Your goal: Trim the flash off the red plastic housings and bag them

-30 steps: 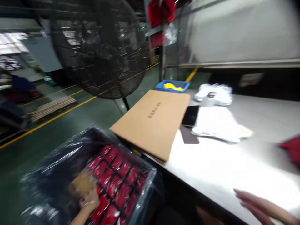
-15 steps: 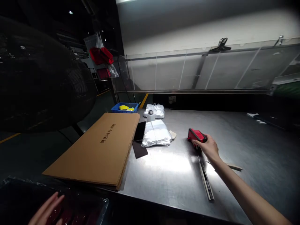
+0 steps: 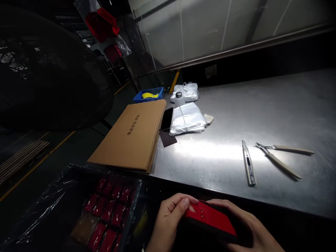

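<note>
A red and black plastic housing (image 3: 214, 218) is held in front of the table's near edge, tilted, with small holes in its red face. My left hand (image 3: 172, 217) pinches its left end between thumb and fingers. Around its right side my right hand (image 3: 244, 224) is closed, the fingertips partly hidden behind the part. On the metal table beyond lie a utility knife (image 3: 248, 164) and, to its right, nippers (image 3: 280, 154) with pale handles spread apart.
A lined bin (image 3: 138, 199) with several wrapped red parts (image 3: 109, 210) stands lower left. Stacked cardboard (image 3: 131, 140) lies on the table's left side. Behind are clear plastic bags (image 3: 187, 119), a bottle (image 3: 179, 99) and a blue tray (image 3: 149, 99). Red parts hang in bags (image 3: 101, 26).
My right hand has brought the red and black housing from above the table to its near edge. My left hand has come from over the bin and taken hold of it. The view has shifted down.
</note>
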`<state>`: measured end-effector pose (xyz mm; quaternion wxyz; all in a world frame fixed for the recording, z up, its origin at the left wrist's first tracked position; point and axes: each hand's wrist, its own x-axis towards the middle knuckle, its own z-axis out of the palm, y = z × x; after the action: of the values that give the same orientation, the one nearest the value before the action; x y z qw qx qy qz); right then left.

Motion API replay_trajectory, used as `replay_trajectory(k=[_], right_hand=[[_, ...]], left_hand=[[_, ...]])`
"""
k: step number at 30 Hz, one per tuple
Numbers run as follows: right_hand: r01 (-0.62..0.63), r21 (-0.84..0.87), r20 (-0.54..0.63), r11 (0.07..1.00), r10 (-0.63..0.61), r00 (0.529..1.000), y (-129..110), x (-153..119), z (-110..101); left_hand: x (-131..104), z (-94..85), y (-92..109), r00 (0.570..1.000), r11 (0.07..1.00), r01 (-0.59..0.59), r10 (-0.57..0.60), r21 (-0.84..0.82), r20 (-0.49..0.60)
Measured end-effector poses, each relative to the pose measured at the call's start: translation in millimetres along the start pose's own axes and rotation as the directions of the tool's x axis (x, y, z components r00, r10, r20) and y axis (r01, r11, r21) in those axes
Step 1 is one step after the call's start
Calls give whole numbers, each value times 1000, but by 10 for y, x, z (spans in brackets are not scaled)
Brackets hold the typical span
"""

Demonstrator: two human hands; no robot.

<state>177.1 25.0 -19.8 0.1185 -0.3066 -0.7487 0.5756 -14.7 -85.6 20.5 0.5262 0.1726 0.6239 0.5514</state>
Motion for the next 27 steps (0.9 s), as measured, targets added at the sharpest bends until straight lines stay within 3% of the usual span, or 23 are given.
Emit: replay_trajectory(k=[6,15,23,27], right_hand=[[2,98,39,995,-6,999,17,3,-2],[20,78,70,997,-26,997,124,-37,36],[49,119,8,992,-50,999,179,-37,97],[135,16,-120,991,-132,984,233,-56,160]], left_hand=[[-63,45,-63,999,999,51,-51,5,-8],[-63,43,-100,996,996,84,-84,1,-1],[-60,14,-100,996,994,89,-89,57,-12],[-77,37,-218,999,998,0,4,69,-52]])
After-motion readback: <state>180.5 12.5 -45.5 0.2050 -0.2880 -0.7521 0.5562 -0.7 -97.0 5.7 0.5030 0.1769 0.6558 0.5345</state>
